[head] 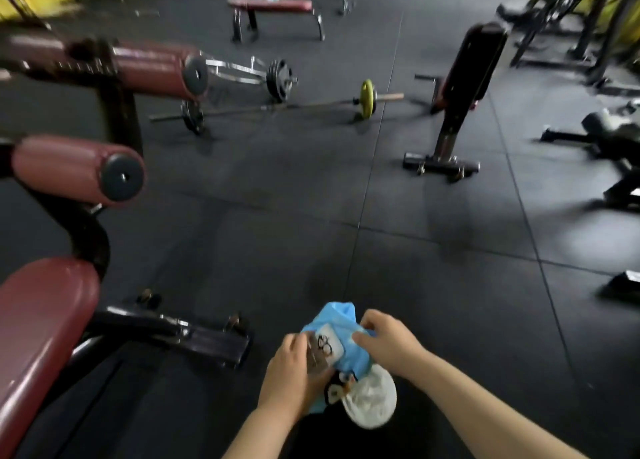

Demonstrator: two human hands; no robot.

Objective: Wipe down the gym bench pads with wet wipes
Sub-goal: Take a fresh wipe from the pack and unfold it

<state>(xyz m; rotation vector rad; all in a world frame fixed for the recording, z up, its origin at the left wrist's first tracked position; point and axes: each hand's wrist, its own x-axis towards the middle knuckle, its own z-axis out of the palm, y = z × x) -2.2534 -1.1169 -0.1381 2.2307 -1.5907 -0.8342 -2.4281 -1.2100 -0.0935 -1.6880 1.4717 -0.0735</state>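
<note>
Left hand (294, 372) grip holds the wipes pack (341, 349); right hand (388, 344) grip pinches its top: peel there, steadying below.

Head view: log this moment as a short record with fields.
setting: gym, dark rubber floor
left hand: grips blue wipes pack
right hand: pinches the pack's top
white wad: under the pack, holder unclear
nearest pad: maroon bench pad, far left, untouched
foam rollers: above that pad
floor items: barbell with yellow plate
</note>
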